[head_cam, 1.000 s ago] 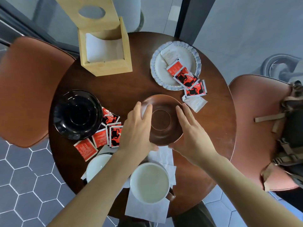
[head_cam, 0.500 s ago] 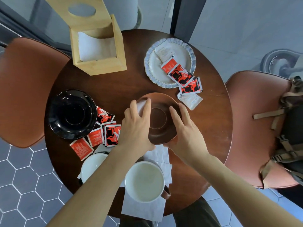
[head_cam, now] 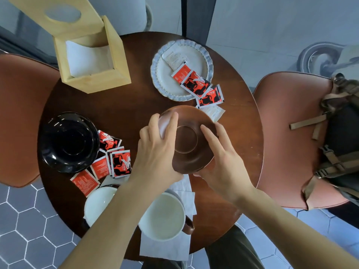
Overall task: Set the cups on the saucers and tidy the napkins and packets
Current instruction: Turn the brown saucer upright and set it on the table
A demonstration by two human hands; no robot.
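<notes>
A brown saucer (head_cam: 189,141) sits at the table's middle, its near edge raised over the napkins. My left hand (head_cam: 155,152) grips its left rim and my right hand (head_cam: 223,164) grips its right rim, fingers on top. A black saucer (head_cam: 68,141) lies at the left. A white cup with a brown handle (head_cam: 162,216) stands on white napkins (head_cam: 165,247) near me. A second white cup (head_cam: 99,202) is partly hidden by my left forearm. Red packets (head_cam: 114,158) lie scattered beside the black saucer.
A white ruffled plate (head_cam: 165,82) at the back holds several packets (head_cam: 192,80), some spilling off it. A wooden napkin box (head_cam: 91,61) stands at the back left. Brown chairs flank the round table (head_cam: 128,105); a backpack (head_cam: 342,133) sits on the right one.
Both hands have closed further over the brown saucer's rims, and the saucer has shifted towards me with its near edge lifted over the napkins.
</notes>
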